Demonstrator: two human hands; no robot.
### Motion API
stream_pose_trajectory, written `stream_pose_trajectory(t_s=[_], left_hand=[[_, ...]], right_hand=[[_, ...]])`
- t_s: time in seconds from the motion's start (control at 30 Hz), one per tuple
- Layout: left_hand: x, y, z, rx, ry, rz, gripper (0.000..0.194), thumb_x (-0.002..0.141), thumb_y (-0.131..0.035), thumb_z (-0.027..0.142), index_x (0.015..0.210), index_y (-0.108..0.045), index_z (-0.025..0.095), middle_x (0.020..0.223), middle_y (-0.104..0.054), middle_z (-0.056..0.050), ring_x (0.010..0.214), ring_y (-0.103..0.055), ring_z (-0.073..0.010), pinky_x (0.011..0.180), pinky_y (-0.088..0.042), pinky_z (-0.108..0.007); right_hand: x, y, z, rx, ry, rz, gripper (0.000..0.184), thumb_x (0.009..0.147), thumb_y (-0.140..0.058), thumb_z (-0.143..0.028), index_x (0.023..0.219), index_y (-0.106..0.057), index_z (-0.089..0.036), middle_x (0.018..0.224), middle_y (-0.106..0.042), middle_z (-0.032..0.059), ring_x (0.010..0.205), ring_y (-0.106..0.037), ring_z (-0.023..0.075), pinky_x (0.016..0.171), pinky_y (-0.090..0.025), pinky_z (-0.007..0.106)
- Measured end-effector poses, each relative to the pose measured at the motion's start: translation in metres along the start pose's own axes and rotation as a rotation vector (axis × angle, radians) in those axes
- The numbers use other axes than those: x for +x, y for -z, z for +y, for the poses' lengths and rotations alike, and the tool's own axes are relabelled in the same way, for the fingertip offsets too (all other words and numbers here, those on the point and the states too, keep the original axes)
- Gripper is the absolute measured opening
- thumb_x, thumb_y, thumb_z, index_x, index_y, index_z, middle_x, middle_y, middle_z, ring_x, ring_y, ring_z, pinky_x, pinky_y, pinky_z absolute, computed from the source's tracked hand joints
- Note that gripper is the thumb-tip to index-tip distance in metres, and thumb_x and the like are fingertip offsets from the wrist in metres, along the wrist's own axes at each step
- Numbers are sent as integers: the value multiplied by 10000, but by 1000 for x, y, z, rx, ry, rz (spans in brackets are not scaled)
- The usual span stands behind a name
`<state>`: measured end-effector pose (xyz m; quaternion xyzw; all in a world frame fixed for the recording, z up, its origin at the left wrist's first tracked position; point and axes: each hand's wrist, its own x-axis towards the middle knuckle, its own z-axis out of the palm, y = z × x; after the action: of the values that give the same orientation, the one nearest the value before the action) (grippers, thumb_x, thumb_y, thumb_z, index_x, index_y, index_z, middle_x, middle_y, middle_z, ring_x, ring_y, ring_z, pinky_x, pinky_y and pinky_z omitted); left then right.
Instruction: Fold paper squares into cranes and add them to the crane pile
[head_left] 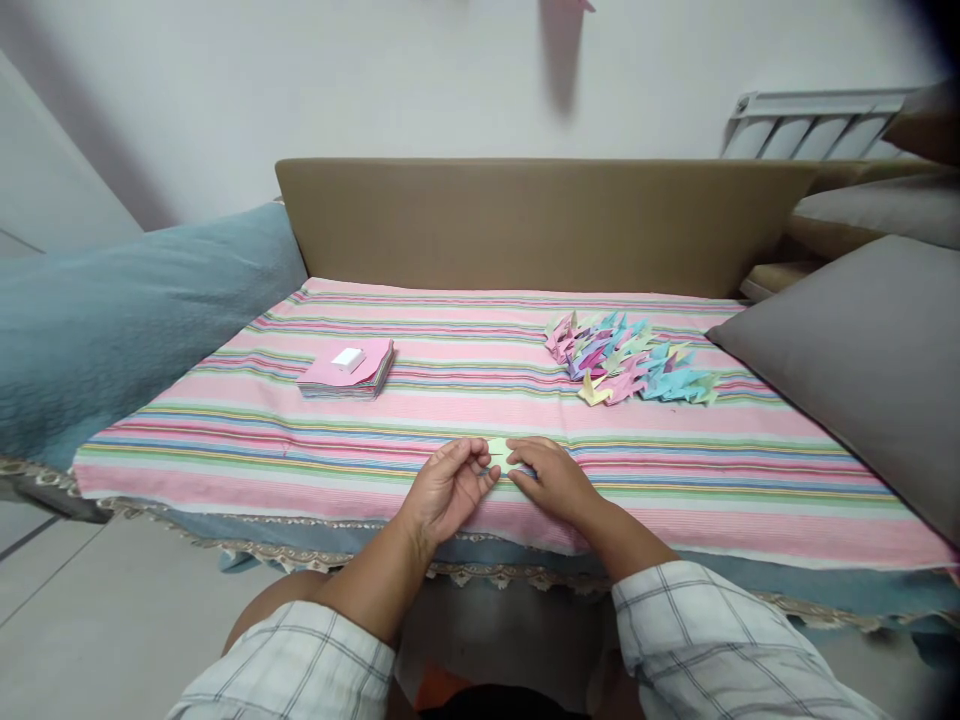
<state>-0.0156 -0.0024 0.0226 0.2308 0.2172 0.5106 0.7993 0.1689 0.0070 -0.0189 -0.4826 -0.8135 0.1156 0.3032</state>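
Observation:
A small folded piece of light green paper (pixel 498 455) is held between my hands, low over the near part of the striped cloth. A dark line, perhaps a slit or fold, runs across its middle. My left hand (pixel 448 488) has its palm turned partly up, its curled fingertips gripping the paper's left edge. From the other side, my right hand (pixel 556 482) holds the right edge between thumb and fingers, palm down. Beyond it on the right lies a cluster of folded paper cranes (pixel 626 360) in pink, blue, purple, yellow and green.
To the left, a stack of coloured paper sheets (pixel 356 372) bears a small white block (pixel 348 360). The striped cloth (pixel 465 400) covers the seat, backed by a brown backrest (pixel 525 225). A grey cushion (pixel 862 370) leans at right; a blue-covered armrest (pixel 157 310) bounds the left.

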Motion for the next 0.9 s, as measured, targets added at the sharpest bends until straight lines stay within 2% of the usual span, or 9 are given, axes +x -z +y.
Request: stream_pose_trajectory(t_s=[0.23,0.37,0.43,0.53,0.6,0.63,0.7,0.8,0.9], left_hand=[[-3,-1,8,-139,78,-124,153,805,-601,250,692,-544,163,735,-512,33,730,-537,-99,828,-491,-363],[-5,-4,10,-123,87,-131,178,831,-538,245,671,-511,172,734,-492,32,732,-534,-101,839,-477,-375],[-3,-3,10,-44,52,-106,201,828,-532,280,659,-506,176,723,-492,30,719,-532,-102,819,-477,-358],[4,4,10,358,-127,-13,226,810,-546,353,660,-545,184,744,-545,14,718,-537,-118,787,-471,-339],[11,12,9,866,-308,21,116,764,-609,303,721,-616,195,805,-609,-5,795,-561,-146,834,-445,-348],[15,17,9,1130,-393,-10,68,734,-639,257,778,-649,206,858,-638,-15,870,-569,-171,879,-421,-366],[20,25,8,1548,-487,-115,126,726,-648,201,846,-678,223,933,-669,-33,954,-570,-203,916,-391,-392],[25,32,4,1892,-540,-182,149,742,-666,249,888,-689,231,959,-680,-48,944,-579,-211,875,-406,-386],[27,33,0,2028,-562,-173,159,749,-671,320,883,-697,239,943,-680,-44,911,-578,-203,838,-409,-367]], right_hand=[[0,-2,3,17,-5,3,152,770,-610,-235,916,-647,-218,1129,-647,74,1068,-554,223,916,-421,412],[0,-3,4,22,-7,11,150,766,-611,-234,911,-646,-221,1128,-646,72,1063,-557,227,913,-425,417],[0,-2,3,23,-7,7,150,766,-613,-235,911,-643,-220,1123,-648,73,1057,-560,228,910,-426,419],[1,-1,2,19,-20,-4,142,765,-616,-232,905,-636,-220,1123,-650,71,1065,-559,229,914,-421,419],[1,0,2,16,-25,-12,132,767,-616,-234,898,-633,-223,1130,-648,68,1070,-556,229,914,-420,422],[1,0,2,15,-25,-16,129,768,-616,-236,895,-633,-224,1131,-648,67,1070,-557,230,913,-420,424],[1,1,2,15,-24,-18,129,766,-620,-237,893,-633,-225,1127,-650,66,1066,-559,232,908,-422,424],[1,1,3,18,-23,-14,127,766,-627,-247,891,-635,-230,1125,-652,61,1066,-558,230,901,-425,420],[2,2,6,28,-13,-20,117,776,-629,-266,887,-637,-231,1133,-650,55,1058,-559,225,898,-428,415]])
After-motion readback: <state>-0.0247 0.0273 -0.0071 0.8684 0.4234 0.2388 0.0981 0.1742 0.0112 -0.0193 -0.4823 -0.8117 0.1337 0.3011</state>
